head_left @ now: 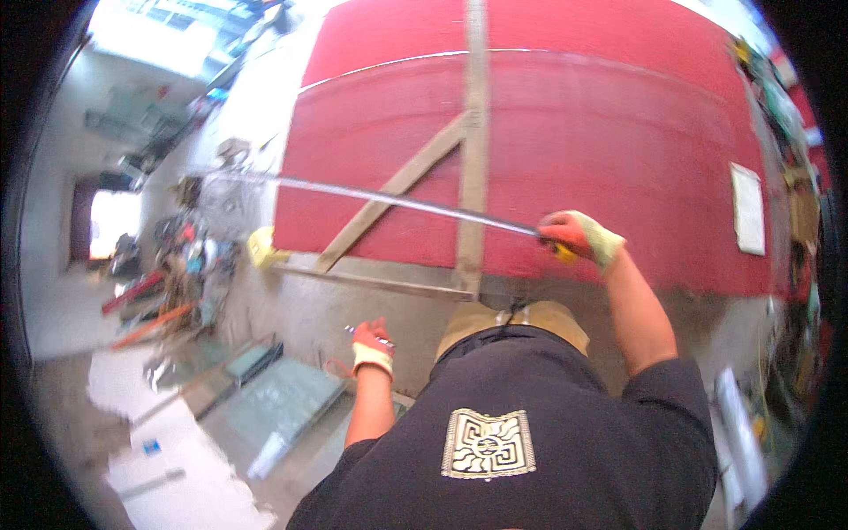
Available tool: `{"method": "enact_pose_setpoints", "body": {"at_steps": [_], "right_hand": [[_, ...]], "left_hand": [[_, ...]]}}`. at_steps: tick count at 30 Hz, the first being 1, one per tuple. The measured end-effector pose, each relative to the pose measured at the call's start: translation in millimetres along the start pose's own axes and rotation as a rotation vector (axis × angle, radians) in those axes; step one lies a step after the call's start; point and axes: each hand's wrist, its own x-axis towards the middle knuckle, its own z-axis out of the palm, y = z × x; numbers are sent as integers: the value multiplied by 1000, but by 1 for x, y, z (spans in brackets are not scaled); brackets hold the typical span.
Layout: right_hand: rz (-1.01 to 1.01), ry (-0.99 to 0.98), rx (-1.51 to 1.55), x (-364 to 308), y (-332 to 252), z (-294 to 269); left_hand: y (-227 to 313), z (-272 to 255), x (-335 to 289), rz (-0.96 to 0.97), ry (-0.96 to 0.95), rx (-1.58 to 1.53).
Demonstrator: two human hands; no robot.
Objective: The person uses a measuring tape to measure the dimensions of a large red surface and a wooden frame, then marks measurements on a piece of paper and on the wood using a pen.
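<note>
My right hand [574, 237], in an orange and cream work glove, is closed around a tape measure with a yellow part [564, 253] showing below the fingers. Its long pale blade [380, 196] stretches out leftward above the red table [601, 159] and blurs past the table's left edge. Low on the left, my gloved left hand [373, 346] is closed on a thin pen-like tool, whose kind I cannot make out. Under the blade lies a large wooden T-square [473, 177] with a diagonal brace, its crosspiece along the table's near edge.
A yellow object [262, 247] sits at the table's near left corner. White paper [748, 209] lies on the right side. Glass sheets [278, 402] and white boards [190, 468] are on the floor at left. Clutter [181, 247] lines the left; a pale roll [742, 433] stands lower right.
</note>
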Motion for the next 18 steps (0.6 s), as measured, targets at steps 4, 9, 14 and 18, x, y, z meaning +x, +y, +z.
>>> {"method": "enact_pose_setpoints", "body": {"at_steps": [4,9,14,18], "right_hand": [[20,47,90,-6,-17,3],[-10,62,51,0,-10,-11],[66,72,7,1,-27,-22],[119,67,-19,13,-27,-41]], "left_hand": [[-4,-8,4,-36,165,-287],[-17,14,-9,-37,176,-392],[-19,47,-12,-19,67,-347],[-15,64,8,2,73,-307]]}}
